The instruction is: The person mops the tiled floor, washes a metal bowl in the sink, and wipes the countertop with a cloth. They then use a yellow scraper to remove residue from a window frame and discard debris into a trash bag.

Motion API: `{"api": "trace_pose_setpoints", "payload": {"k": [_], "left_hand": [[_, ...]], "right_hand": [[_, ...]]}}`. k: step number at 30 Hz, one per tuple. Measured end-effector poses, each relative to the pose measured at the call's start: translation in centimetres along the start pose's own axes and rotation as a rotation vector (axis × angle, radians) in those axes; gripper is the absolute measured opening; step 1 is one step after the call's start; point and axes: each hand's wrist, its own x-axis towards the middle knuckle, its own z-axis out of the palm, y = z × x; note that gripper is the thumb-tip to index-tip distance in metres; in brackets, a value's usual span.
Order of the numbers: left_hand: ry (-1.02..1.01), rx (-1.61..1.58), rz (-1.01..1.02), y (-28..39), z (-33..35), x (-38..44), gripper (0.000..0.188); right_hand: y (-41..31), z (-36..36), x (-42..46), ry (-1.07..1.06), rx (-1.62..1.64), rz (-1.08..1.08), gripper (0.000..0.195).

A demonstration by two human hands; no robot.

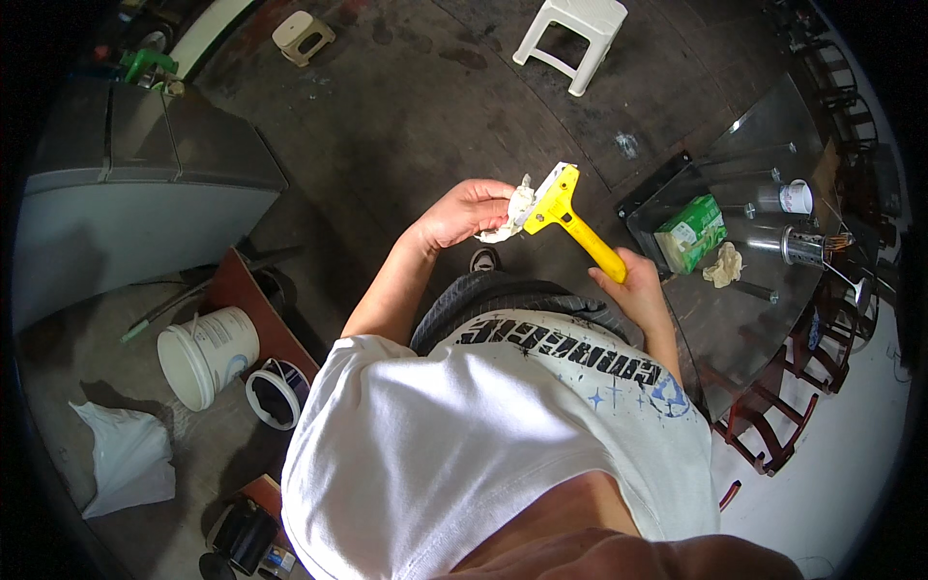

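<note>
My right hand (639, 284) grips the end of the yellow handle of a wide-blade scraper (569, 210). The scraper's head points up and to the left, away from my body. My left hand (467, 212) pinches a crumpled white tissue (518, 210) between thumb and fingers. This tissue lies against the blade edge of the scraper and hides part of it. Both hands are in front of my waist, above the dark floor.
To the right, a dark glass-topped table (725, 333) bears a green tissue pack (692, 232), another crumpled tissue (723, 265), a white mug (796, 196) and a metal utensil holder (803, 245). Plastic stools (580, 14) stand ahead. Left are a large chest-like appliance (159, 217) and white buckets (210, 351).
</note>
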Motion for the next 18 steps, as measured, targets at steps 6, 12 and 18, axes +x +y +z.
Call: {"api": "trace_pose_setpoints", "payload": {"k": [6, 12, 18], "left_hand": [[-0.091, 0.149, 0.04, 0.2, -0.4, -0.3, 0.03], [-0.063, 0.232, 0.054, 0.6, -0.3, -0.3, 0.029], [0.02, 0.361, 0.182, -0.9, -0.8, 0.2, 0.015]], "right_hand": [[-0.2, 0.1, 0.1, -0.015, -0.013, -0.014, 0.028], [-0.4, 0.4, 0.1, 0.019, -0.009, -0.033, 0.029], [-1.4, 0.8, 0.4, 0.034, -0.063, 0.001, 0.027]]}}
